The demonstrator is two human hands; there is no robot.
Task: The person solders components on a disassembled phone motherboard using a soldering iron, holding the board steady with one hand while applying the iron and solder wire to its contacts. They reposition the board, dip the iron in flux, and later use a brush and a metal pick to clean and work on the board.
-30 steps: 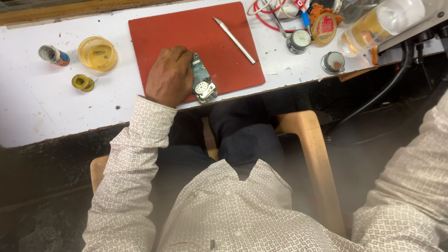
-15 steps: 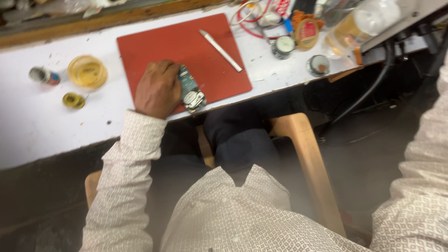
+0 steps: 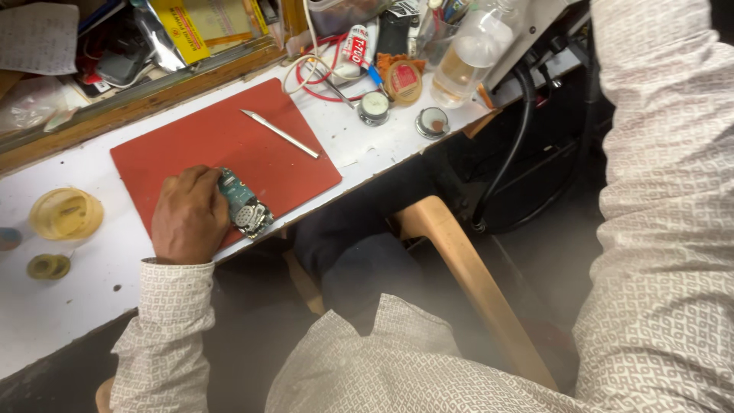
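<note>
My left hand point(image 3: 187, 218) rests on the near edge of a red mat point(image 3: 222, 149), fingers curled around a small green circuit board point(image 3: 245, 205) that lies flat on the mat. A pair of metal tweezers point(image 3: 280, 134) lies loose further back on the mat. My right arm's patterned sleeve point(image 3: 665, 206) fills the right side, and the hand itself is out of the picture.
On the white bench point(image 3: 61, 306): a yellow dish point(image 3: 65, 213), a small yellow roll point(image 3: 48, 266), two round tins point(image 3: 375, 105) point(image 3: 433, 121), a clear bottle point(image 3: 468, 63), glue tube and red wires behind. A wooden stool point(image 3: 466, 283) stands under the bench edge.
The camera has tilted and swung, so the bench now sits slanted and further left. My left hand has stayed on the circuit board throughout.
</note>
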